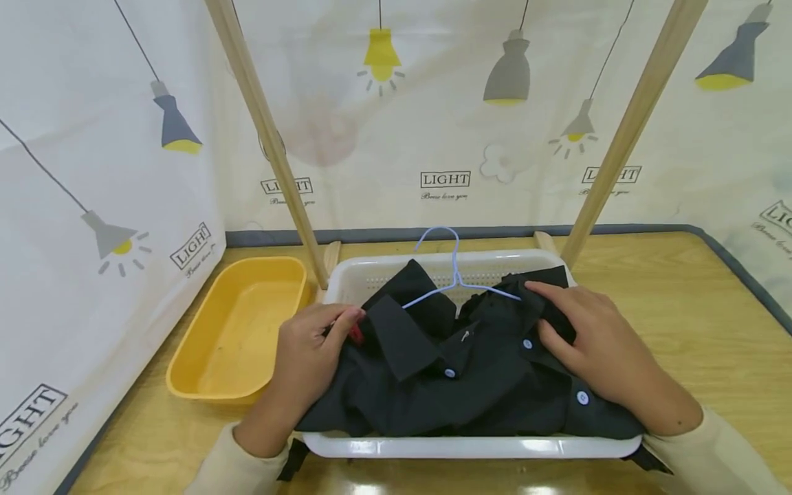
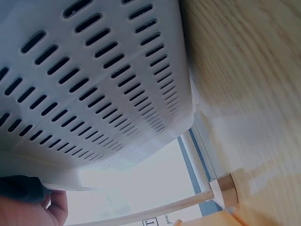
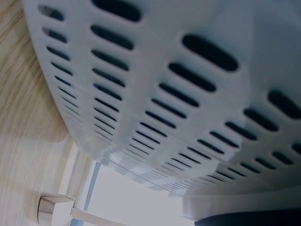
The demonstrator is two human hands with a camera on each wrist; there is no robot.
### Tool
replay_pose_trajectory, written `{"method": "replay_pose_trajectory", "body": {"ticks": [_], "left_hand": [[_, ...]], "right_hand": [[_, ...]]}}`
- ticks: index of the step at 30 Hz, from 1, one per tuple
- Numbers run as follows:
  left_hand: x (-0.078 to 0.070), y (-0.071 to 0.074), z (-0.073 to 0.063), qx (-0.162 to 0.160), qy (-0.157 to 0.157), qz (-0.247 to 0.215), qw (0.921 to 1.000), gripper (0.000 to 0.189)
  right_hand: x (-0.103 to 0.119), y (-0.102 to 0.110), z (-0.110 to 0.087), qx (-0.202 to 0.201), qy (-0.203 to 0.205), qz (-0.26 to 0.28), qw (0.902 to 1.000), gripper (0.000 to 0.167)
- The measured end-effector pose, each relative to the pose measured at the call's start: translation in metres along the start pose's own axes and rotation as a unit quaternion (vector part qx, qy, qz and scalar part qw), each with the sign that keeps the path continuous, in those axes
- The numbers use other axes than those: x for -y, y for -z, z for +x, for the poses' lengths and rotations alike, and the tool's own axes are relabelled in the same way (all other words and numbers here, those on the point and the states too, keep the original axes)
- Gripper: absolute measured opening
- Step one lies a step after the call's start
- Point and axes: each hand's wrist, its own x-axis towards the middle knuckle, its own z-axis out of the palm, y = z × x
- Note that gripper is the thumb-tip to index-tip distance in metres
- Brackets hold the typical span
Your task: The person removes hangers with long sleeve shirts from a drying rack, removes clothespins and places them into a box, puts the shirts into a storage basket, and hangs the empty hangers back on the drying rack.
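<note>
A black button-up shirt (image 1: 396,405) lies across a white perforated basket (image 1: 470,448), its collar folded open. Inside the neck is a light-blue wire hanger (image 1: 456,278), hook up, with its arms running under the fabric. My left hand (image 1: 304,350) pinches the shirt's left shoulder between thumb and index finger, beside a small red piece (image 1: 355,335) whose kind is unclear. With thumb and fingers, my right hand (image 1: 597,340) grips the cloth near the collar, close to the hanger's right end. The left wrist view shows a bit of left hand (image 2: 35,212) and dark cloth (image 2: 21,187).
To the left of the white basket stands a yellow plastic basin (image 1: 229,344). Two slanted wooden poles (image 1: 278,151) (image 1: 631,137) rise behind the basket. Lamp-printed curtain (image 1: 445,124) encloses the wooden table (image 1: 668,295) at the back and sides.
</note>
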Motion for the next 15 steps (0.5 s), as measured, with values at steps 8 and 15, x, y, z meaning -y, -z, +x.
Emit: {"method": "replay_pose_trajectory", "body": {"ticks": [8,15], "left_hand": [[0.0029,0.0005,-0.0006,-0.023,-0.026,0.002,0.9994,0.006],[0.0053,0.0004,-0.0005,-0.054,-0.055,-0.011,0.9969,0.011]], "right_hand": [[0.0004,-0.0003,0.0021,-0.004,0.003,-0.002,1.0000,0.052],[0.0010,-0.0004,0.0011,-0.007,0.004,0.000,1.0000,0.053]]}}
